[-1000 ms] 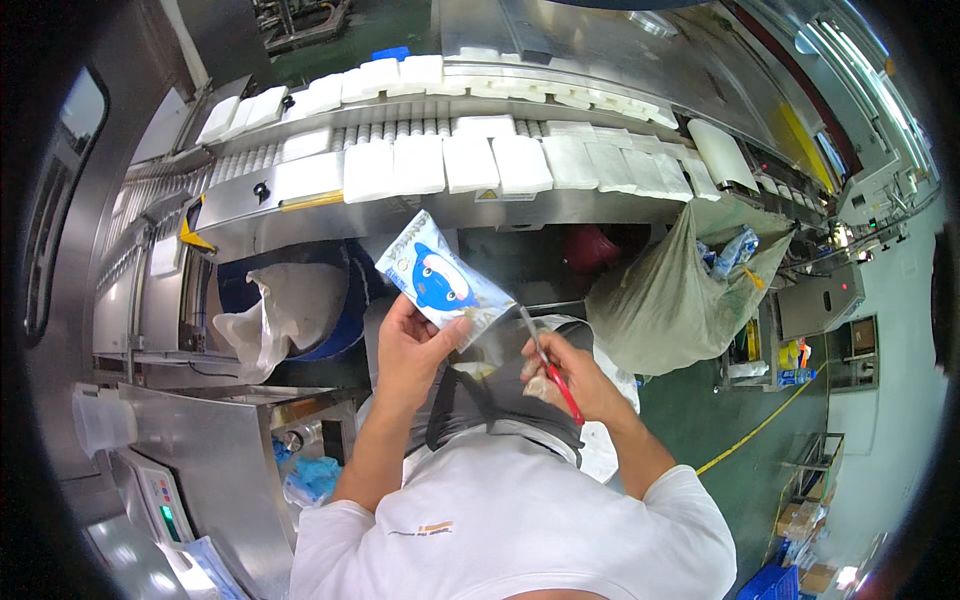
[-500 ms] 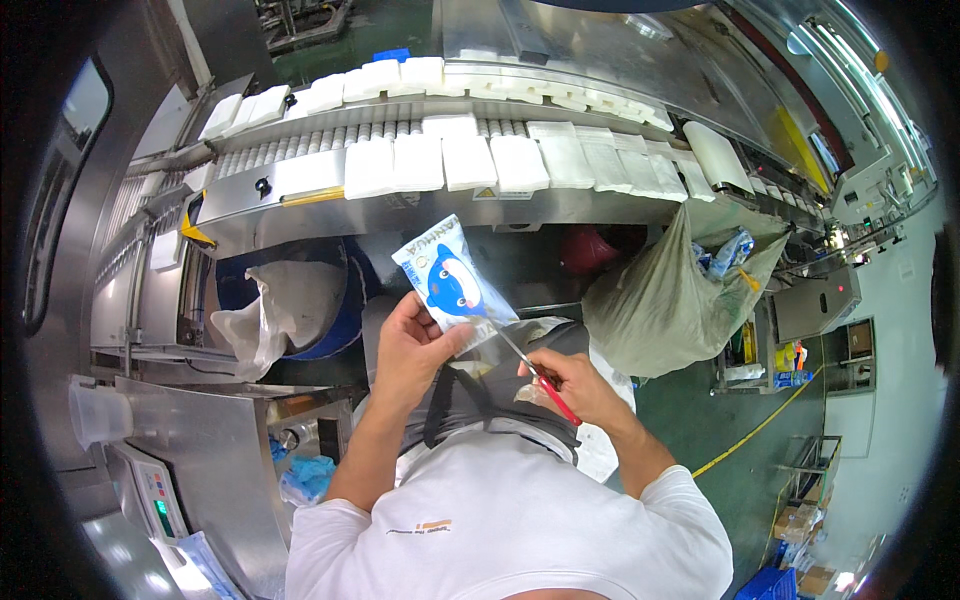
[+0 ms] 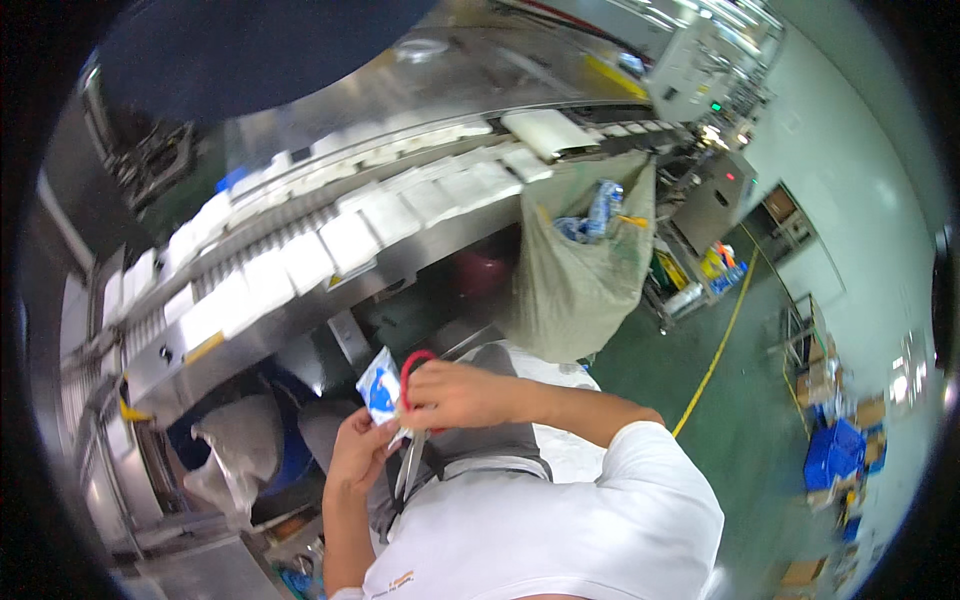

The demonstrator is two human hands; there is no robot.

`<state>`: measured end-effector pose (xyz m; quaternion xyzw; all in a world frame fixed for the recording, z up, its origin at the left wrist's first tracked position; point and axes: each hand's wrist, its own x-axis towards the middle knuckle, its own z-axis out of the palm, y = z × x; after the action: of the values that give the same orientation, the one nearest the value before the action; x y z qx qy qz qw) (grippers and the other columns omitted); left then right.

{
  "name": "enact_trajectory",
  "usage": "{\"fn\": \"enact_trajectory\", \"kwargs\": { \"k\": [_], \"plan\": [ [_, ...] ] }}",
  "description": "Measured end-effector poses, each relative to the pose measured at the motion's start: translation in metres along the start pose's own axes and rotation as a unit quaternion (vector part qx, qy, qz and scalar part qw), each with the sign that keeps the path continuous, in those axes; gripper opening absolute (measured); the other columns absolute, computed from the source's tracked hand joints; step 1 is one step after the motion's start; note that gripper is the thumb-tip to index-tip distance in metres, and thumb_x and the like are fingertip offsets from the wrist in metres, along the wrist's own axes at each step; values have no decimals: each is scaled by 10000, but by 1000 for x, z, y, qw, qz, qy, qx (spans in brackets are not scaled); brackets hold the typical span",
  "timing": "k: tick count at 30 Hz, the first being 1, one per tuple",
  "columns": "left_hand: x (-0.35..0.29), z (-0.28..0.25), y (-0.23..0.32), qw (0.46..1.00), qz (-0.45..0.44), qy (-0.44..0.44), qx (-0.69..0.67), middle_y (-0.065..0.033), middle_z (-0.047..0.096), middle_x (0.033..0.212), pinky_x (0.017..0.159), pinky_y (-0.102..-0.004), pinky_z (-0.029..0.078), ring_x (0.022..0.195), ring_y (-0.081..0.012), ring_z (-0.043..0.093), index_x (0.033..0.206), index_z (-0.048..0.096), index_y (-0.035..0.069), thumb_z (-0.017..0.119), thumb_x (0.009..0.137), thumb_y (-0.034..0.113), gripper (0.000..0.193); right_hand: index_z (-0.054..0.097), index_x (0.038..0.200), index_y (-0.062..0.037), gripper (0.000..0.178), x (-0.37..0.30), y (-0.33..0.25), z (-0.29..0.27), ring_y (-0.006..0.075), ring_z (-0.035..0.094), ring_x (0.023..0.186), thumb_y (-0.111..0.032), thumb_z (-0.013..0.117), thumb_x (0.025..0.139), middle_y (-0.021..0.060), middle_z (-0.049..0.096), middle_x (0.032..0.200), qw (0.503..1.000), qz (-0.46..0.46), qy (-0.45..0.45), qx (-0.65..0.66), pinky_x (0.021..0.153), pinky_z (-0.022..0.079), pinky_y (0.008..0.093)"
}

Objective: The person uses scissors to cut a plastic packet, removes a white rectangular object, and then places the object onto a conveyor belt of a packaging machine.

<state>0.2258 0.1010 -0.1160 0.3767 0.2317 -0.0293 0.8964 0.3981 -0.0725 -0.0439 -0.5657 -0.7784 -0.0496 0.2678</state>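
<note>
Left hand (image 3: 355, 450): is closing its thumb and fingers on the lower end of the packet (image 3: 380, 388).
Packet: is standing up from that grip, printed blue on white, above the lap, its long axis leaning a little left at the top.
Right hand (image 3: 450, 393): is curling round the red handles of the scissors (image 3: 411, 458), coming in from the packet's right; whether it is touching the packet, I cannot tell.
Scissors: are lying roughly upright, handle loop by the packet's right edge, blades pointing down toward the body and away from the packet's top; blur is hiding how far they are parted.
Conveyor (image 3: 180, 365): is running beyond both hands, carrying white stacks (image 3: 348, 243).
Sack (image 3: 575, 290): is hanging right of the packet, well apart.
</note>
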Motion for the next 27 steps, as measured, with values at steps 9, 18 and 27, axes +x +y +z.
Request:
{"fn": "enact_trajectory", "kwargs": {
  "k": [9,18,27],
  "plan": [
    [-17,6,-5,951,272,97,111,-108,646,1230,1022,-359,473,1116,-206,626,1315,625,21,788,926,249,480,625,1077,-57,324,-11,-10,15,252,656,859,-1,765,789,106,666,932,941,210,86,252,767,529,348],
    [-3,26,6,909,330,95,238,24,641,861,685,-202,392,797,-44,522,922,707,-12,719,952,73,91,609,1113,-47,303,-5,-12,30,82,589,883,0,786,872,20,631,962,846,345,155,375,762,506,252],
    [3,-13,59,877,434,208,9,38,686,878,687,-192,429,764,-24,567,961,712,52,724,984,147,99,619,1100,-62,341,-40,-23,37,154,708,962,32,816,838,85,712,1042,839,283,184,427,790,559,285]
  ]
}}
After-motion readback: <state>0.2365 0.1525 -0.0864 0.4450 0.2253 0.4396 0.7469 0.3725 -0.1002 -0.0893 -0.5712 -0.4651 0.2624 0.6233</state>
